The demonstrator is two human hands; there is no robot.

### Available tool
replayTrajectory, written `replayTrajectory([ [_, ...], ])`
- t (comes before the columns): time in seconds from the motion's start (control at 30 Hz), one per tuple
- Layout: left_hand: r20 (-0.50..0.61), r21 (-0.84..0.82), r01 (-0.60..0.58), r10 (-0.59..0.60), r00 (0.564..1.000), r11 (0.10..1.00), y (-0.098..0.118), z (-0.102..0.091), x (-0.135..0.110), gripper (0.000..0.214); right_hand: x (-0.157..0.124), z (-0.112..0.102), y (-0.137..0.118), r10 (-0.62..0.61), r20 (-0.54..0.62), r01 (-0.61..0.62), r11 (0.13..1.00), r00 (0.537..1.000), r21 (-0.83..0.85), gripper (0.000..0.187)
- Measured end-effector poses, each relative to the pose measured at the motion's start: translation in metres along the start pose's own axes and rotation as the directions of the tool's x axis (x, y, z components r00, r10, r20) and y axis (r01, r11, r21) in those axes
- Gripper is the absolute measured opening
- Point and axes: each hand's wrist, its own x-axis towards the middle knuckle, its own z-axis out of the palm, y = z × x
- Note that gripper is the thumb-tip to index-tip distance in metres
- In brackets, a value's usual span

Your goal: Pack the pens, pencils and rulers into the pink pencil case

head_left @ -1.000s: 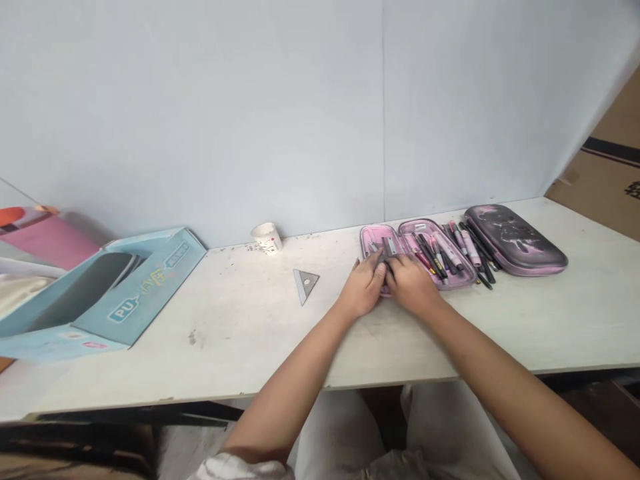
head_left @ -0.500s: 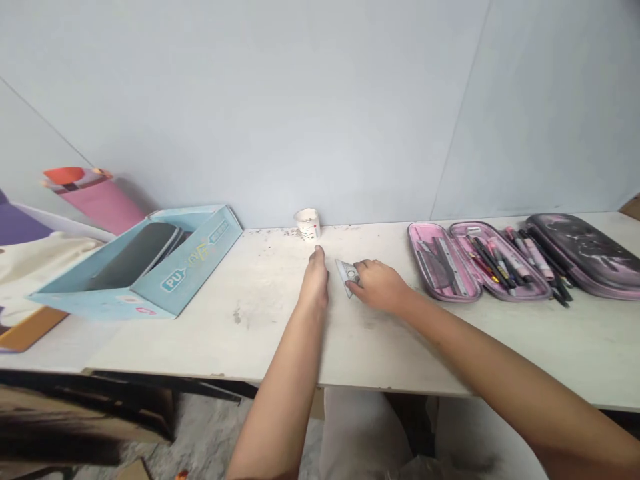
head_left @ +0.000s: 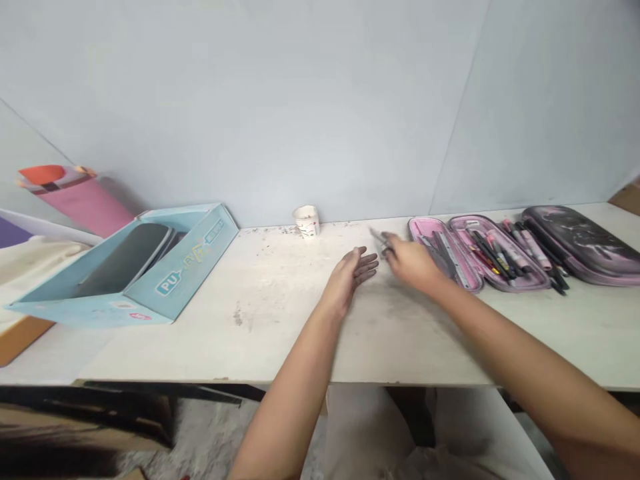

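My right hand [head_left: 411, 260] is closed on a small clear triangular set square [head_left: 379, 237], which looks narrow and blurred from this side. It is just left of the open pencil case [head_left: 473, 283], whose pink left half holds flat grey tools and whose right half holds several pens. My left hand [head_left: 351, 273] is open, palm turned toward the right hand, fingers apart and nothing in them. A patterned paper cup [head_left: 307, 223] stands upright near the wall, beyond the left hand.
On the left, a light blue box [head_left: 173, 290] holds a dark case [head_left: 125, 257]. Behind it leans a pink roll-like thing [head_left: 93, 207] with an orange top. A closed dark pencil case [head_left: 585, 243] lies at the right. Dark smudges mark the white table [head_left: 200, 347].
My right hand has moved right and away from me with the set square, toward the open pencil case. My left hand has shifted right, and its fingers now show spread.
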Motion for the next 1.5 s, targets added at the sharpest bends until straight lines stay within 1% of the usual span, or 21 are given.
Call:
replayTrajectory([
  [0.07,0.081,0.199,-0.088,0.073,0.994,0.976,-0.008,0.005,0.001,0.045,-0.004,-0.011,0.031,0.148,-0.145,-0.138,0.988,0.978,0.073,0.047],
  [0.13,0.152,0.432,-0.189,0.135,0.979,0.882,-0.015,0.012,0.004,0.038,-0.01,-0.017,0.057,0.254,-0.193,-0.234,0.965,0.948,0.121,0.046],
  [0.2,0.237,0.626,-0.288,0.175,0.956,0.725,-0.02,0.023,0.009,0.034,-0.016,-0.02,0.077,0.313,-0.123,-0.297,0.946,0.942,0.13,0.043],
  [0.27,0.327,0.749,-0.387,0.208,0.922,0.538,-0.021,0.036,0.015,0.034,-0.023,-0.02,0.09,0.321,-0.044,-0.316,0.943,0.946,0.101,0.041],
  [0.33,0.431,0.802,-0.487,0.23,0.873,0.346,-0.021,0.05,0.023,0.036,-0.03,-0.021,0.1,0.302,-0.045,-0.299,0.952,0.952,0.062,0.039],
  [0.4,0.515,0.816,-0.553,0.227,0.827,0.165,-0.019,0.063,0.031,0.039,-0.037,-0.025,0.113,0.281,-0.095,-0.278,0.96,0.955,0.036,0.038],
  [0.5,0.561,0.827,-0.556,0.18,0.808,-0.082,-0.013,0.075,0.043,0.041,-0.052,-0.035,0.139,0.265,-0.134,-0.263,0.964,0.955,0.033,0.038],
  [0.53,0.569,0.822,-0.551,0.161,0.806,-0.145,-0.01,0.077,0.046,0.04,-0.058,-0.038,0.149,0.274,-0.141,-0.272,0.962,0.951,0.034,0.038],
  [0.6,0.598,0.794,-0.565,0.12,0.792,-0.225,-0.002,0.078,0.05,0.039,-0.068,-0.044,0.169,0.307,-0.154,-0.306,0.952,0.939,0.03,0.037],
  [0.67,0.64,0.752,-0.604,0.076,0.764,-0.262,0.007,0.075,0.049,0.038,-0.077,-0.048,0.186,0.339,-0.159,-0.34,0.94,0.927,0.016,0.037],
  [0.73,0.689,0.701,-0.659,0.021,0.725,-0.271,0.016,0.07,0.042,0.038,-0.08,-0.049,0.195,0.35,-0.145,-0.353,0.936,0.926,0.004,0.038],
  [0.83,0.754,0.62,-0.748,-0.085,0.651,-0.237,0.026,0.062,0.021,0.032,-0.075,-0.044,0.195,0.328,-0.08,-0.327,0.945,0.941,0.023,0.039],
  [0.9,0.773,0.589,-0.782,-0.139,0.619,-0.203,0.031,0.057,0.004,0.029,-0.066,-0.038,0.187,0.287,-0.003,-0.286,0.955,0.958,0.08,0.039],
  [0.97,0.777,0.581,-0.79,-0.157,0.61,-0.196,0.033,0.054,-0.012,0.03,-0.053,-0.03,0.178,0.238,0.079,-0.249,0.951,0.968,0.185,0.035],
  [1.03,0.769,0.591,-0.779,-0.145,0.622,-0.21,0.034,0.055,-0.023,0.032,-0.041,-0.023,0.168,0.201,0.123,-0.229,0.931,0.972,0.285,0.03],
  [1.1,0.756,0.61,-0.761,-0.123,0.642,-0.223,0.034,0.057,-0.028,0.038,-0.03,-0.017,0.162,0.182,0.126,-0.216,0.909,0.975,0.357,0.028],
  [1.2,0.75,0.628,-0.743,-0.078,0.657,-0.23,0.037,0.063,-0.022,0.05,-0.021,-0.013,0.158,0.163,0.096,-0.189,0.865,0.982,0.464,0.034],
  [1.27,0.756,0.632,-0.743,-0.034,0.653,-0.219,0.04,0.069,-0.012,0.059,-0.02,-0.012,0.159,0.157,0.068,-0.165,0.772,0.985,0.613,0.04],
  [1.3,0.761,0.634,-0.745,-0.007,0.649,-0.209,0.042,0.072,-0.005,0.063,-0.021,-0.012,0.16,0.157,0.054,-0.15,0.704,0.986,0.695,0.043],
  [1.4,0.767,0.638,-0.747,0.07,0.638,-0.184,0.049,0.084,0.017,0.076,-0.024,-0.013,0.158,0.149,0.02,-0.078,0.394,0.989,0.916,0.05],
  [1.5,0.753,0.656,-0.729,0.114,0.648,-0.193,0.053,0.096,0.038,0.085,-0.026,-0.015,0.152,0.133,-0.011,0.001,0.071,0.991,0.997,0.044],
])
